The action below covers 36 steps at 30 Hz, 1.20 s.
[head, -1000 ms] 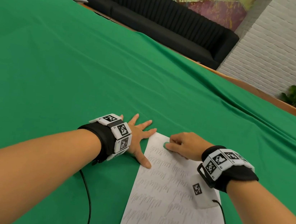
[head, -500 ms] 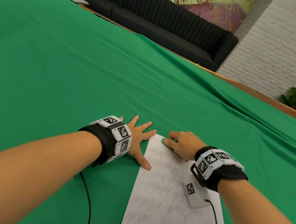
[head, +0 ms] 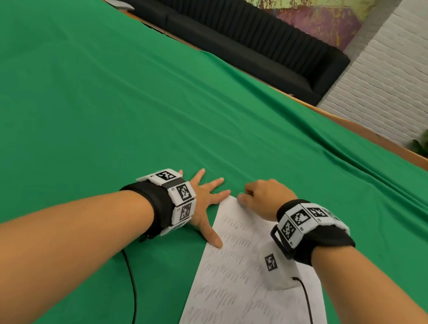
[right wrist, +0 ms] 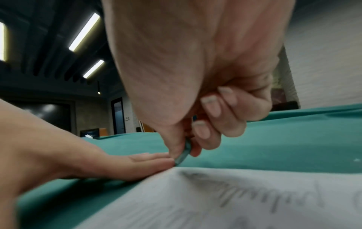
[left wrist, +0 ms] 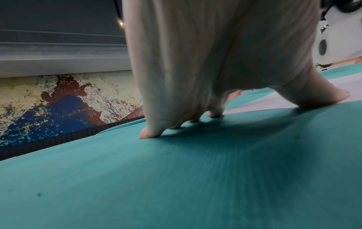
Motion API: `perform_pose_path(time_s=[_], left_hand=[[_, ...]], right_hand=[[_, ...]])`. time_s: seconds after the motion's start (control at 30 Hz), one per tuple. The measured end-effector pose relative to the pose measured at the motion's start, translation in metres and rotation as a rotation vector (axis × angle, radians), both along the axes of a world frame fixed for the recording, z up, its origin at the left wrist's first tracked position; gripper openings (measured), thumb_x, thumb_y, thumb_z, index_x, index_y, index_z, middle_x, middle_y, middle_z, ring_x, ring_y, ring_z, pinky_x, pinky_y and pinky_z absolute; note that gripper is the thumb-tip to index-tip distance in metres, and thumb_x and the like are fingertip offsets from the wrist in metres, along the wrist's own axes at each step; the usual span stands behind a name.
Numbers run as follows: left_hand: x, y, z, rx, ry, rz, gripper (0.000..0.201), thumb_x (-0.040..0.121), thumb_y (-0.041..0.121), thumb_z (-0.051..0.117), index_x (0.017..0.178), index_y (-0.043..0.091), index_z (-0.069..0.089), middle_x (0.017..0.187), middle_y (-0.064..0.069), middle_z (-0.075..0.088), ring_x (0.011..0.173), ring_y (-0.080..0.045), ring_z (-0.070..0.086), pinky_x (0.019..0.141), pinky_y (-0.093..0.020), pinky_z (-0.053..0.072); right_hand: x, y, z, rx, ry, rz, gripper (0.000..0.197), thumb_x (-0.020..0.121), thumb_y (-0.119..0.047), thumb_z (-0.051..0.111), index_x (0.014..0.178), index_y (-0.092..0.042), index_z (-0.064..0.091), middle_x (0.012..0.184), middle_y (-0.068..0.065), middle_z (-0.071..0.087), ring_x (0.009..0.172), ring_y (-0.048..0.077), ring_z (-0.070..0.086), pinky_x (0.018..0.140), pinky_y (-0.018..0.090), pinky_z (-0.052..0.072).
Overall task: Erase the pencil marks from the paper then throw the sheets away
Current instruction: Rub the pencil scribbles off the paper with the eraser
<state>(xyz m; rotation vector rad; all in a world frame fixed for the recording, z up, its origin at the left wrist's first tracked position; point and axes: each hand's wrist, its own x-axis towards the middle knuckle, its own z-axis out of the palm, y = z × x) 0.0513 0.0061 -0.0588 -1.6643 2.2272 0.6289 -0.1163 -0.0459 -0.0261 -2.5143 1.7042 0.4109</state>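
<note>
Both hands meet at the paper [head: 245, 288]: right hand [head: 265, 197] fingers pinch a mostly hidden eraser [right wrist: 183, 152]; left hand [head: 206, 201] splayed flat.

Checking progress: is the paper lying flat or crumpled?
Flat: the paper lies spread on the green cloth, pencil marks visible, left hand at its edge.

Bright, even light falls over the green cloth [head: 107, 98], ceiling strip lights [right wrist: 84, 32] glow overhead, wrist views look dimmer, blurred near, and bowed at the edges.

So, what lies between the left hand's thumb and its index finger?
In the head view, bare green cloth and the paper's left edge fill that gap of the left hand.
</note>
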Motion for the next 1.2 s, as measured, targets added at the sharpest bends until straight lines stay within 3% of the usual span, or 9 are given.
perform_pose_path(time_s=[0.1,0.33,0.5,0.67,0.8,1.0,1.1,1.17,1.2], left_hand=[[0.0,0.001,0.0,0.0,-0.001,-0.004,0.121,0.067,0.082,0.061,0.153,0.041,-0.015,0.16,0.012,-0.026,0.146,-0.034,-0.027,0.111,-0.073,-0.002],[-0.003,0.0,0.003,-0.005,0.008,0.014,0.117,0.07,0.08,0.06,0.153,0.042,-0.013,0.161,0.011,-0.023,0.146,-0.035,-0.025,0.111,-0.073,-0.003],[-0.002,0.001,0.001,-0.011,0.012,0.013,0.117,0.07,0.081,0.059,0.153,0.041,-0.013,0.161,0.011,-0.024,0.146,-0.035,-0.025,0.111,-0.072,-0.003],[-0.006,0.001,0.005,-0.013,0.043,-0.013,0.115,0.074,0.074,0.063,0.152,0.043,-0.014,0.162,0.005,-0.023,0.146,-0.041,-0.022,0.109,-0.071,-0.001],[-0.005,-0.002,0.006,-0.009,0.058,-0.121,0.099,0.077,0.073,0.061,0.151,0.052,-0.002,0.161,0.011,-0.024,0.148,-0.035,-0.021,0.105,-0.079,-0.002],[-0.01,0.006,0.013,-0.039,-0.014,-0.11,0.097,0.079,0.076,0.055,0.155,0.043,0.005,0.164,0.007,-0.014,0.15,-0.03,-0.013,0.108,-0.077,-0.002],[-0.016,0.018,0.022,-0.075,0.024,-0.112,0.106,0.077,0.075,0.058,0.157,0.035,0.001,0.164,0.005,-0.014,0.151,-0.025,-0.013,0.113,-0.07,-0.004],[-0.021,0.027,0.025,-0.069,0.039,-0.147,0.118,0.072,0.073,0.066,0.157,0.03,-0.005,0.163,0.004,-0.016,0.151,-0.022,-0.013,0.116,-0.065,-0.005],[-0.023,0.031,0.025,-0.055,0.034,-0.16,0.124,0.07,0.072,0.07,0.157,0.029,-0.008,0.163,0.003,-0.016,0.151,-0.021,-0.012,0.117,-0.062,-0.004]], right_hand=[[0.004,0.008,-0.003,0.099,-0.047,0.043,0.037,0.1,-0.044,0.043,0.07,-0.023,0.048,0.074,-0.001,0.052,0.079,0.022,0.052,0.067,0.031,0.037],[-0.001,0.003,0.008,-0.039,0.128,-0.027,0.027,0.097,-0.042,0.045,0.086,-0.02,0.057,0.102,0.009,0.062,0.095,0.031,0.06,0.075,0.032,0.044],[-0.019,0.007,-0.007,-0.097,-0.1,-0.077,0.035,0.101,-0.04,0.041,0.072,-0.019,0.041,0.081,0.005,0.052,0.079,0.03,0.052,0.068,0.034,0.039],[-0.044,0.019,-0.012,-0.227,-0.239,-0.109,0.032,0.099,-0.034,0.048,0.076,-0.013,0.046,0.072,0.009,0.054,0.071,0.033,0.053,0.062,0.034,0.039],[-0.063,0.024,-0.01,-0.259,-0.316,-0.142,0.027,0.098,-0.03,0.052,0.081,-0.01,0.058,0.074,0.01,0.066,0.069,0.033,0.06,0.067,0.041,0.052],[-0.096,0.032,0.002,-0.187,-0.229,-0.485,0.022,0.099,-0.023,0.038,0.093,-0.004,0.048,0.091,0.014,0.056,0.085,0.035,0.057,0.071,0.035,0.043],[-0.114,0.041,0.009,-0.03,-0.274,-0.65,0.024,0.097,-0.015,0.039,0.079,-0.002,0.051,0.088,0.015,0.06,0.081,0.033,0.061,0.072,0.037,0.051],[-0.12,0.05,0.012,0.052,-0.295,-0.717,0.03,0.098,-0.009,0.038,0.069,-0.006,0.047,0.077,0.008,0.053,0.072,0.025,0.06,0.066,0.034,0.052],[-0.12,0.055,0.014,0.078,-0.305,-0.749,0.032,0.099,-0.008,0.038,0.068,-0.008,0.045,0.075,0.006,0.049,0.078,0.027,0.062,0.067,0.032,0.052]])
